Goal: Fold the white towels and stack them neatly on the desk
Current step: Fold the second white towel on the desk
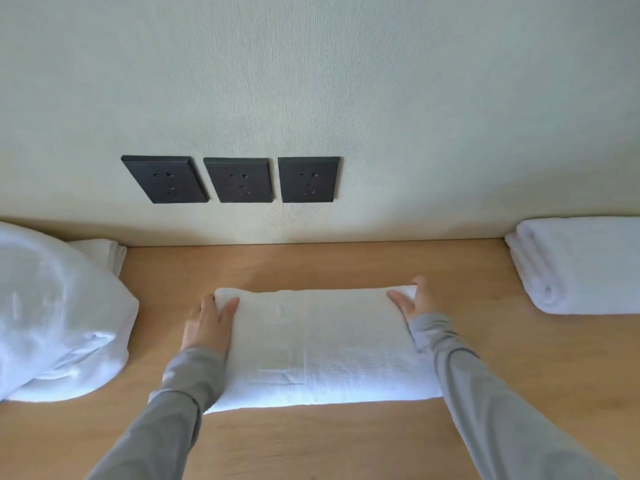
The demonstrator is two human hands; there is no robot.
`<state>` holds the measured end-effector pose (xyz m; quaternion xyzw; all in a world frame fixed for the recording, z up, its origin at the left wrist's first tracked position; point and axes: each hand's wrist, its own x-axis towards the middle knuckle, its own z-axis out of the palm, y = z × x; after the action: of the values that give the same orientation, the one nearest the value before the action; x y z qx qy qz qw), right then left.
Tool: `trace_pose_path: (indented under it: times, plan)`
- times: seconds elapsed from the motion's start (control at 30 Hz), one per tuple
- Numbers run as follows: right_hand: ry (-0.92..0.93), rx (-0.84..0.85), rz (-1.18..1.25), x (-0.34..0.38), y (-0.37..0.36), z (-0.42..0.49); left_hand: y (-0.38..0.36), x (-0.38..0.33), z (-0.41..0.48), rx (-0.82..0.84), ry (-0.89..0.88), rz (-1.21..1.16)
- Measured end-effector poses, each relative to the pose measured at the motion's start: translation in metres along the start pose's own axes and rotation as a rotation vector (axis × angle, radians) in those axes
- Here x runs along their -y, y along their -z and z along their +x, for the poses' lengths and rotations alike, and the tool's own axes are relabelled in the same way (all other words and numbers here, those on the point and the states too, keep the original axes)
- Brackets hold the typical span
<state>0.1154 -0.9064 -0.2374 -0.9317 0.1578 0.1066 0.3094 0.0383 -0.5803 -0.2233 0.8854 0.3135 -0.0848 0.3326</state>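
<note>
A white towel (318, 344), folded into a wide rectangle, lies flat in the middle of the wooden desk (311, 265). My left hand (207, 320) holds its far left corner, with the thumb on top of the cloth and the fingers along the edge. At the far right corner my right hand (414, 301) grips the same way, its fingers wrapped round the end of the fold. Both grey sleeves reach in from the bottom of the view. A stack of folded white towels (581, 265) sits at the right edge of the desk, against the wall.
A loose heap of unfolded white towels (59, 323) fills the left side of the desk, with a folded white cloth (100, 251) behind it. Three dark wall sockets (239, 180) sit on the pale wall just above the desk's back edge.
</note>
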Motion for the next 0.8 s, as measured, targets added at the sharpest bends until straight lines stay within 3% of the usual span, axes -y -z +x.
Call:
trace_pose_path:
  times: [0.07,0.13,0.2,0.3,0.47,0.57,0.67,0.8]
  plan:
    - [0.012,-0.026,-0.066,0.004,-0.002,-0.002,0.002,-0.012,-0.013,-0.224,-0.177,0.314]
    - [0.001,-0.03,-0.134,0.008,-0.001,-0.005,-0.007,-0.032,-0.035,-0.369,-0.462,0.401]
    - [0.007,-0.059,-0.302,0.014,0.005,-0.01,-0.028,-0.05,-0.063,-0.215,-0.628,0.449]
    - [0.191,-0.153,-0.585,0.028,0.015,-0.026,-0.064,-0.046,-0.084,0.021,-0.629,0.616]
    - [0.678,-0.104,-0.473,0.05,-0.022,-0.095,-0.078,-0.033,-0.075,0.049,-0.567,0.628]
    - [0.67,0.14,-0.639,0.039,-0.041,-0.112,-0.077,-0.034,-0.072,0.107,-0.578,0.598]
    - [0.579,0.111,-0.688,0.015,-0.035,-0.094,-0.06,-0.027,-0.059,0.149,-0.577,0.565]
    - [0.489,0.066,-0.737,-0.012,-0.014,-0.078,-0.038,-0.002,-0.05,0.049,-0.532,0.6]
